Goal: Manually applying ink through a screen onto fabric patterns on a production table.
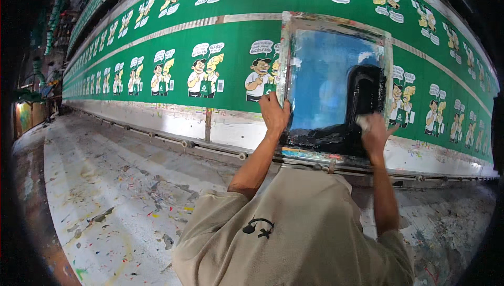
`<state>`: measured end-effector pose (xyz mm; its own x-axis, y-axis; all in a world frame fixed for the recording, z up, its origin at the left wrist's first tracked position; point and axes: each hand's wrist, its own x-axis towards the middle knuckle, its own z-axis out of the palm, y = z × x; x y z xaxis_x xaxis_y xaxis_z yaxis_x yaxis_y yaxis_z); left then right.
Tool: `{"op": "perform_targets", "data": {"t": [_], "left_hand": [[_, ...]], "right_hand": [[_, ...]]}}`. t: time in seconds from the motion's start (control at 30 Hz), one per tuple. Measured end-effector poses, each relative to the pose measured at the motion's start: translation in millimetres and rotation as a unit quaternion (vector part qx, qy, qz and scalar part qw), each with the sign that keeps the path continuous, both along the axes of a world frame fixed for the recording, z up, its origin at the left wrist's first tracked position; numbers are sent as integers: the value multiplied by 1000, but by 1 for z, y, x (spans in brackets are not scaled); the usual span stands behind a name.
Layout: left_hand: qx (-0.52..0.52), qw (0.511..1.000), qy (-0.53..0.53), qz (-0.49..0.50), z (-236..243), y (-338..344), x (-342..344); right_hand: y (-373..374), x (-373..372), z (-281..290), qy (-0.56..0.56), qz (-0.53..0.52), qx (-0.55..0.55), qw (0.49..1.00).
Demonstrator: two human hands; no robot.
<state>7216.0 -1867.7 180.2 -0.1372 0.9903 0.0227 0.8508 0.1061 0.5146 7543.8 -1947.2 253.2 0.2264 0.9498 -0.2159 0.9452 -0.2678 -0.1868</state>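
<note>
A framed printing screen (336,23) with blue mesh lies on a long table covered in green cloth (231,50) printed with repeated cartoon figures. Black ink (362,97) is spread over the screen's right and near part. My left hand (274,114) grips the frame's near-left edge. My right hand (374,131) rests on the near-right part of the screen, closed on a pale squeegee handle (362,122), mostly hidden by the fingers.
A metal rail (210,149) with stops runs along the table's near edge. The concrete floor (105,191) on my left is spattered with paint. A second printed table strip (157,2) runs parallel behind. My beige shirt fills the lower middle.
</note>
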Motion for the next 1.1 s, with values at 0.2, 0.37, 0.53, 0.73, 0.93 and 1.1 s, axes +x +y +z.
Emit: {"op": "perform_targets", "data": {"t": [0.2,0.37,0.53,0.73,0.93,1.1], "left_hand": [[1,1000,-24,-13,-4,3,4],[13,1000,-3,-5,-2,4,-4],[16,1000,-2,-8,-1,4,-1],[-21,973,-232,-7,7,5,14],[-11,981,-196,4,19,2,156],[-23,978,-206,-36,-21,-35,290]], "right_hand": [[100,61,-64,28,70,65,995],[-23,1,-44,51,93,134,985],[-63,33,-29,104,102,49,988],[-71,104,-78,356,-358,73,860],[-52,228,-71,399,-386,170,814],[-130,410,-119,133,-192,109,966]]}}
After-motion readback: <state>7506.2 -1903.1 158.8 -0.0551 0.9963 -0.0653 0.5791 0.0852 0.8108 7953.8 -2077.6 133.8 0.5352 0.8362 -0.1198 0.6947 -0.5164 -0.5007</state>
